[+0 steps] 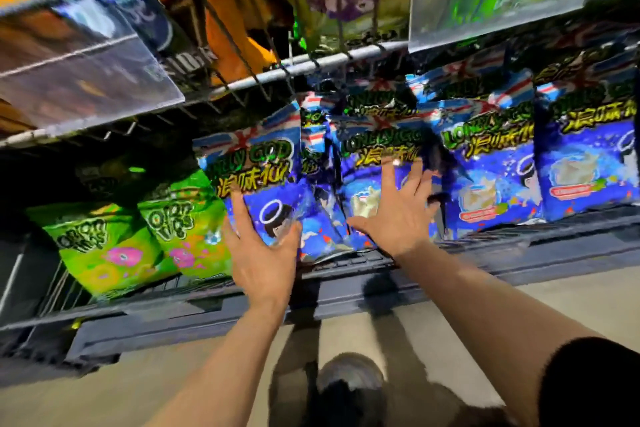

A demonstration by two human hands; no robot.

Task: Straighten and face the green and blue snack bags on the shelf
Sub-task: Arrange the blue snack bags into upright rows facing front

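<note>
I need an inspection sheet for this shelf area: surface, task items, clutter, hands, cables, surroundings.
Surface: dark wire shelf, front rail visible.
Job's things: glossy blue snack bags in a row, the middle ones tilted; two glossy green snack bags at left, leaning.
Clutter: nothing seen.
Hands: left hand grips the leftmost blue bag; right hand lies flat, fingers spread, on the next blue bag.
Cables: nothing seen.
Surroundings: upper shelf with orange bags and clear plastic dividers; beige floor; grey shoe.

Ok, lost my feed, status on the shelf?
Left hand holds a tilted blue snack bag. Right hand open, flat on next blue bag. Green bags untouched, nothing blocking.
</note>
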